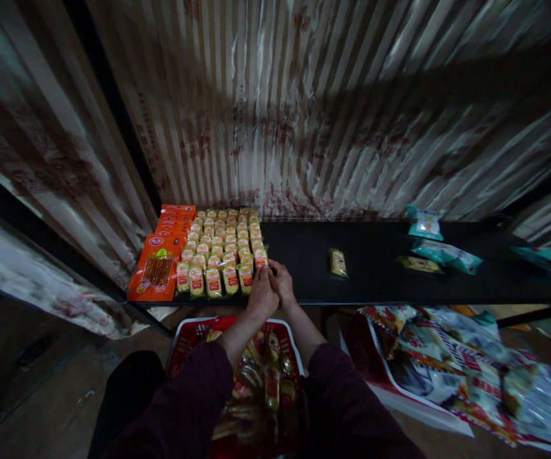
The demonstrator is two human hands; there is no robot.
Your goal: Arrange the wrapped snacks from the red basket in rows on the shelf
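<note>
My left hand [262,294] and my right hand [283,284] are close together at the front right corner of a block of wrapped snack cakes [214,280]. Between the fingertips of both hands is one wrapped snack cake [260,257], yellow with a red and white label. Both sets of fingers are closed around its lower end, which they partly hide. The block stands in close rows on a black shelf [299,255]. Below my forearms, a red basket [295,357] holds many more wrapped snacks, some of them hidden by my sleeves.
Orange snack packets [158,271] overlap at the shelf's left end. A single wrapped cake [337,262] lies right of my hands, with teal packets [447,255] farther along. On the floor at right, a second red container [375,376] overflows with snack bags [476,376]. A patterned curtain [275,127] hangs behind.
</note>
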